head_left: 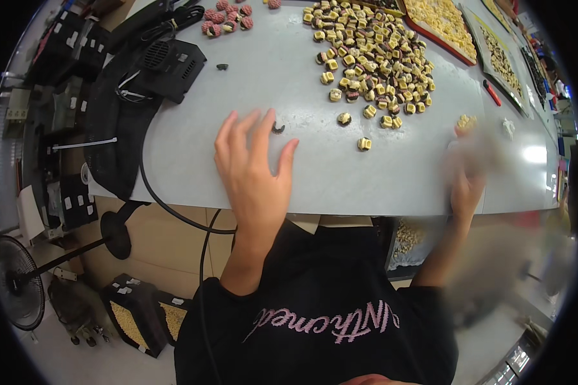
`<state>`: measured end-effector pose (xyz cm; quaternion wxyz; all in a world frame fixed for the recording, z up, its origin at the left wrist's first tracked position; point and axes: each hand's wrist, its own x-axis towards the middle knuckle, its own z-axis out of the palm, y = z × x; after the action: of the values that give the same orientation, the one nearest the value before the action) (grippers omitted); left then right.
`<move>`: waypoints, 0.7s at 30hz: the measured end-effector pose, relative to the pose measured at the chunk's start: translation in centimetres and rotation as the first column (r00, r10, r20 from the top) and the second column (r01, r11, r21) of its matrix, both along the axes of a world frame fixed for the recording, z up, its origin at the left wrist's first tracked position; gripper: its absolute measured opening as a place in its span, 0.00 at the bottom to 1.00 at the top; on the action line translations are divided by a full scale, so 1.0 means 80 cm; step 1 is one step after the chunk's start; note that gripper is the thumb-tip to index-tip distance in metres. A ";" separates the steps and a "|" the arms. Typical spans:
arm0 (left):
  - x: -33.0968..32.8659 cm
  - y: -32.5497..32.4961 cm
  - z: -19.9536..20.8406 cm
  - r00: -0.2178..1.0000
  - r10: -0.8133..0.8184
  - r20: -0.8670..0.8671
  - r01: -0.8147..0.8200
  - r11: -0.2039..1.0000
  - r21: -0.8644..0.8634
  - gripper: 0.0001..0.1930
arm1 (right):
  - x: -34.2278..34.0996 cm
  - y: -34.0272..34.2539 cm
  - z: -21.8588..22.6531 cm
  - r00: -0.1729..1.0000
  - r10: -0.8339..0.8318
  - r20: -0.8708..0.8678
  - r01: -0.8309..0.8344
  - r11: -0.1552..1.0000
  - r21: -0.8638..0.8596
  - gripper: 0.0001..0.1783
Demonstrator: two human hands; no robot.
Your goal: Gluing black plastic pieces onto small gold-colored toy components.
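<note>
My left hand (pixel 253 170) hovers over or rests on the grey table (pixel 327 186), fingers spread and nothing held. A small dark curved piece (pixel 278 128) lies beside its index finger. My right hand (pixel 467 176) is at the table's near right, blurred by a hazy smear, so its fingers cannot be read. Just beyond it sits a small pale yellow cluster (pixel 467 122); whether the hand touches it is unclear. Between the hands and farther off spreads a heap of small pieces (pixel 379 70) with yellow square tops and dark or pink sides. One such piece (pixel 364 144) lies apart nearest me.
Pink bumpy balls (pixel 228 27) lie at the far left, near a black vented device (pixel 173 67) with cables. A red-rimmed tray of yellow pieces (pixel 440 25) and another tray (pixel 501 54) stand far right, by a red pen-like object (pixel 492 93). A black cable (pixel 167 208) crosses the table edge.
</note>
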<state>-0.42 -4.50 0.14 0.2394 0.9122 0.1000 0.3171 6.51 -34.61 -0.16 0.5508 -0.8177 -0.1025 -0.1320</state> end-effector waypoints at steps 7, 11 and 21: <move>0.005 0.002 0.011 0.993 -0.022 -0.113 0.010 0.995 -0.103 0.09 | -0.009 -0.064 0.004 0.883 -0.296 0.363 0.203 0.940 0.273 0.19; 0.001 0.001 0.010 0.991 -0.051 -0.121 0.035 0.991 -0.131 0.09 | -0.013 -0.070 0.025 0.863 -0.441 0.244 0.412 0.896 0.163 0.20; 0.000 -0.020 0.017 0.974 -0.209 0.086 0.226 0.909 -0.349 0.08 | -0.009 0.004 0.016 0.978 -0.150 0.147 0.183 0.950 -0.253 0.30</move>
<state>-0.46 -6.14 1.52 0.4370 0.8513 0.0482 0.2865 5.79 -34.31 1.15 0.4156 -0.8798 -0.0844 -0.2146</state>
